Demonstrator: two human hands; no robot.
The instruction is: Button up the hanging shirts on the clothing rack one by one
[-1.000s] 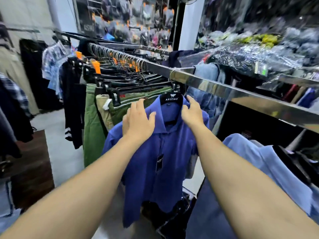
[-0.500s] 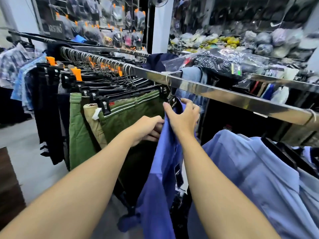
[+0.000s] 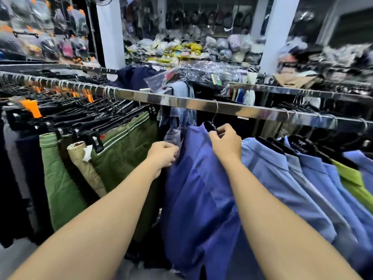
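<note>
Dark blue shirt [image 3: 197, 178] is hanging edge-on from the chrome rail [image 3: 201, 106], between green trousers [image 3: 121, 154] left and light blue shirts [image 3: 282, 178] right. Left hand [image 3: 162, 153] fingers are curling round its left edge; right hand [image 3: 226, 142] fingers are pinching the hanger [image 3: 210, 125] at the collar.

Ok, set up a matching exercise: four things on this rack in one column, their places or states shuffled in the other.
1. dark blue shirt
2. olive green trousers
3. lime green shirt
4. clear plastic bag

A. lies on top, above the steel rail
B. held by both hands
C. hangs far right among pale blue shirts
D. clipped left of the left hand

Pairs: 1-B, 2-D, 3-C, 4-A
</note>
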